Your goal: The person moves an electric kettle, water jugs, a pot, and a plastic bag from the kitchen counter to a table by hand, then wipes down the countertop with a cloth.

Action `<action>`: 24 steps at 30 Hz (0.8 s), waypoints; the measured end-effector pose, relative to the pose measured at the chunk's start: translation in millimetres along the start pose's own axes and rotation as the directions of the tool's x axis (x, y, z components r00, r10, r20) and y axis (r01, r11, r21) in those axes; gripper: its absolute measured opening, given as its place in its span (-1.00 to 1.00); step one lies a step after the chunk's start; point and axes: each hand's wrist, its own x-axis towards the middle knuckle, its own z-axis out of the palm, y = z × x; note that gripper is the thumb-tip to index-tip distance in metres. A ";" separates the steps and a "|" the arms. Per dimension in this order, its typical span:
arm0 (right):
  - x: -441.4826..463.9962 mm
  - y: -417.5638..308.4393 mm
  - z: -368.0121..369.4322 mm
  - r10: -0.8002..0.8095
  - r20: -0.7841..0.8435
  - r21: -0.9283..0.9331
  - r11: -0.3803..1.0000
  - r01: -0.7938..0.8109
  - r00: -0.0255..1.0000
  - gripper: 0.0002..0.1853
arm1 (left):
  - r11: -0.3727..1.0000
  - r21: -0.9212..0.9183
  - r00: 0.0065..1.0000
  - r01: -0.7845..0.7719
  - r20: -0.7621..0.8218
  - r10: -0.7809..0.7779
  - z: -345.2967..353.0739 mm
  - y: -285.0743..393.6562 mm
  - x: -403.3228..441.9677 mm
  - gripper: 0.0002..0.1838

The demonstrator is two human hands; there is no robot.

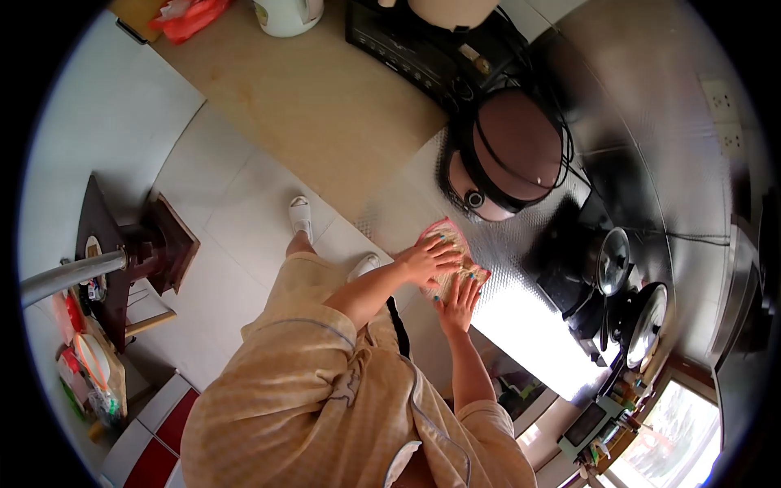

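A beige cloth with a pink edge [446, 230] lies on the silvery, patterned countertop [514, 236] by its front edge. My left hand [431, 259] rests flat on the cloth, its fingers stretched out and apart. Closer to my body, my right hand [460, 305] also presses on the cloth with its fingers spread. Both palms face down, so the cloth beneath them is partly hidden. Just beyond the cloth stands a brownish-pink rounded cooker [517, 138] with a black band and a round front knob.
On the right, a stove holds a pan with a glass lid [613, 260] and a second lidded pan [647, 325]. A black appliance [399, 49] and a white kettle [289, 15] stand along the counter, with a red plastic bag [191, 20] farther left. Cords cross the cooker.
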 end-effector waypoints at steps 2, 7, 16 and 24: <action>13.5 -8.4 -3.4 -0.064 0.061 0.024 0.998 0.063 0.996 -0.11 | 1.000 -0.020 1.000 0.015 -0.006 -0.015 -3.7 -14.9 -6.9 -0.25; 60.6 -50.7 -13.6 -0.197 0.076 0.047 0.980 0.193 0.978 -0.08 | 0.999 -0.031 0.998 0.037 -0.044 -0.038 -30.2 -70.6 -38.4 -0.26; 201.3 -219.2 -23.0 -0.277 -0.039 0.077 0.957 0.279 0.960 -0.12 | 0.976 -0.016 0.961 0.216 -0.172 -0.216 -82.6 -240.5 -148.9 -0.25; 327.2 -431.7 -30.3 -0.436 -0.010 0.119 0.893 0.434 0.900 -0.17 | 0.853 0.001 0.851 0.522 -0.065 -0.521 -154.2 -393.5 -304.5 -0.26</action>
